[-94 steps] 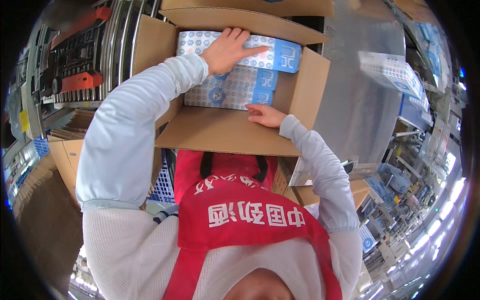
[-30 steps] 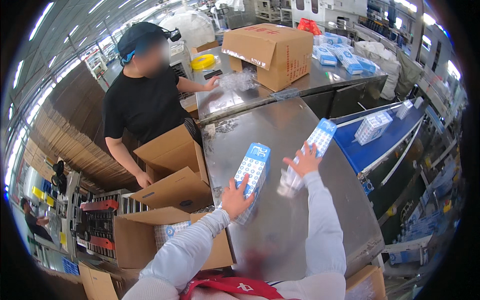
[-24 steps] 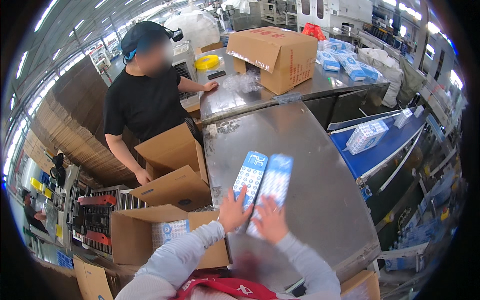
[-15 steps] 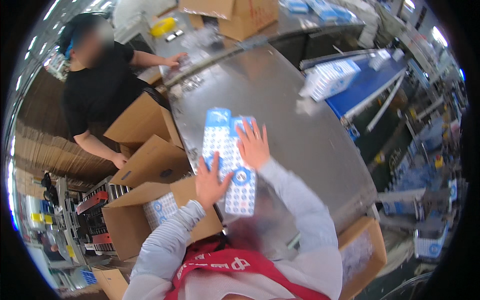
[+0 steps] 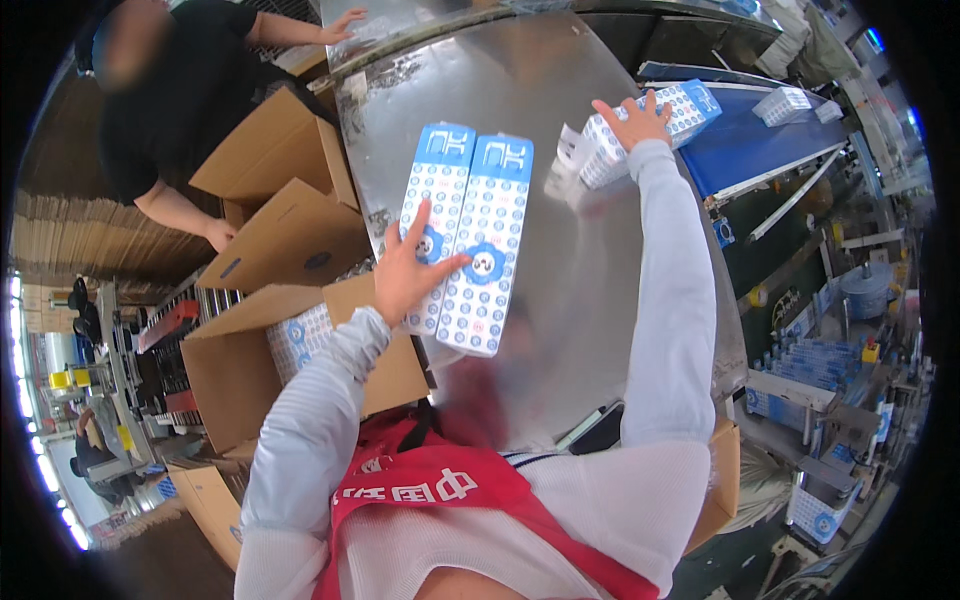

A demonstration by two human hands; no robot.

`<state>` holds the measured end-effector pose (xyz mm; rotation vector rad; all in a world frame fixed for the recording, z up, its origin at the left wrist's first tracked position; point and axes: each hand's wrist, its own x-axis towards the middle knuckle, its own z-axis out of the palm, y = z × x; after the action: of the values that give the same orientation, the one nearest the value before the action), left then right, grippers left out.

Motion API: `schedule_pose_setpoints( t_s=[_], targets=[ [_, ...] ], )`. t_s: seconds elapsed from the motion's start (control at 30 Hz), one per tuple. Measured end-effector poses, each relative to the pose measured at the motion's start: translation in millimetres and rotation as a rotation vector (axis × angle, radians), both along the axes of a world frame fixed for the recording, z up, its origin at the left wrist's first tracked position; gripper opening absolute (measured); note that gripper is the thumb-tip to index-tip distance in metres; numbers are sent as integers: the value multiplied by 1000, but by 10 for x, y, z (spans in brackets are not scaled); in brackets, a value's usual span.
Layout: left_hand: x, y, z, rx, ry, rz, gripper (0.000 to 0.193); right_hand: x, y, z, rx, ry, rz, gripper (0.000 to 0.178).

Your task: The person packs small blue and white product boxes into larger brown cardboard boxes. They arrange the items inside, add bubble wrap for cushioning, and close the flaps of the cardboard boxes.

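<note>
Two long, plastic-wrapped, blue-and-white patterned packs lie side by side on the metal table, a left pack (image 5: 450, 150) and a right pack (image 5: 505, 200). My left hand (image 5: 402, 275) rests on them with fingers spread, mostly over the left one, its thumb reaching the right one. Farther off to the right, my right hand (image 5: 638, 125) lies across the top of a similar pack (image 5: 690, 105) at the conveyor's end. Its fingers are apart on the wrapping, and loose clear film sticks out from that pack's near end.
Left of the metal table (image 5: 580, 260) stand an open carton (image 5: 230, 385) with patterned packs inside and another carton (image 5: 275, 240). A person (image 5: 180, 110) is beside them. More packs sit on the blue conveyor belt (image 5: 735, 150). A dark flat object (image 5: 600, 430) lies at the near edge.
My right hand has left the two packs and reached right to the pack at the conveyor's end. The two packs lie more evenly aligned, with my left hand still on them.
</note>
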<state>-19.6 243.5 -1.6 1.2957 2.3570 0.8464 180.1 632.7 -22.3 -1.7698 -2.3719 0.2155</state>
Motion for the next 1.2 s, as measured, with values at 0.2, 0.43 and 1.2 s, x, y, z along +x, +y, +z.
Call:
schedule_pose_setpoints(
  t_s=[0.2, 0.43, 1.2],
  targets=[
    [-85, 74, 141, -62, -120, -5, 106, 366, -2227, -125, 77, 293, 701, 79],
    [171, -124, 338, 5, -205, -114, 109, 653, -3498, 69, -751, 1351, -289, 51],
    [-682, -775, 721, 184, -1098, -285, 68, 706, -3468, -310, -692, 1389, 232, 65]
  ],
)
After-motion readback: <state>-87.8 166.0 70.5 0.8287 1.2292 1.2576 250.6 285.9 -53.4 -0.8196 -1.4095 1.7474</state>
